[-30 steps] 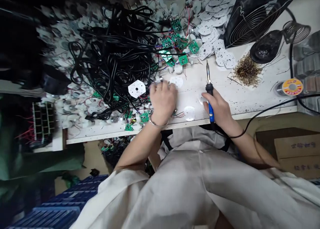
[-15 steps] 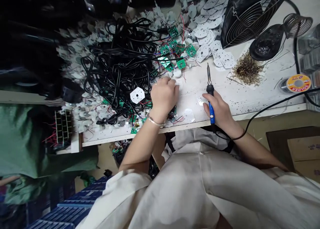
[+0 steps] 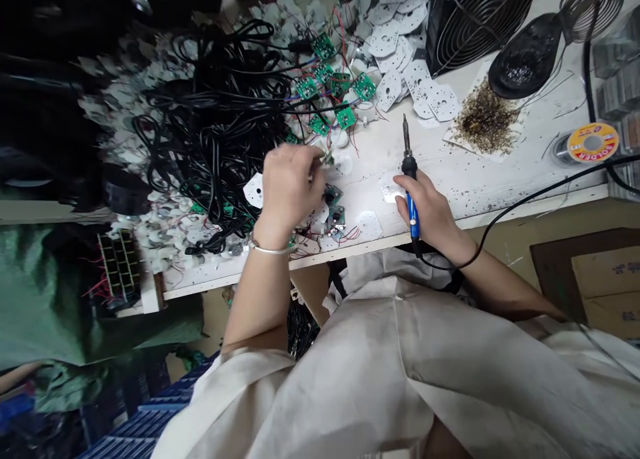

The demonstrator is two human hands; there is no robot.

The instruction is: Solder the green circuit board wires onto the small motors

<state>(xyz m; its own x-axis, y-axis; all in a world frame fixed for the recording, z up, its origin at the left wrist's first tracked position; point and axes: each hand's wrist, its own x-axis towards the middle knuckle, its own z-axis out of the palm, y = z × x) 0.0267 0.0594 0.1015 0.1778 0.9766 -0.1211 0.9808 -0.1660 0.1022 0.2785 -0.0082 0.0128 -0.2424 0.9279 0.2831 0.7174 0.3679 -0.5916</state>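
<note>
My right hand (image 3: 431, 212) is closed round a blue-handled soldering iron (image 3: 409, 172), its tip pointing away over the white bench (image 3: 480, 179). My left hand (image 3: 287, 189) hovers above the bench near the tangle of black cables (image 3: 225, 112), fingers pinched on a small part I cannot make out. Just right of it lie small green circuit boards (image 3: 333, 209) with red wires and white round plates (image 3: 370, 224). A silver bracelet sits on my left wrist.
More green boards (image 3: 340, 85) and white plates (image 3: 400, 65) are heaped at the back. A wire-guard fan (image 3: 475, 12), an iron stand (image 3: 530, 52), a pile of brown solder scraps (image 3: 485, 119) and a solder spool (image 3: 593, 142) stand on the right. Blue crates (image 3: 135, 425) sit on the floor.
My left hand has lifted off the bench and moved left toward the cables, its fingers now pinched. The right hand and iron have stayed put; the view shifted slightly.
</note>
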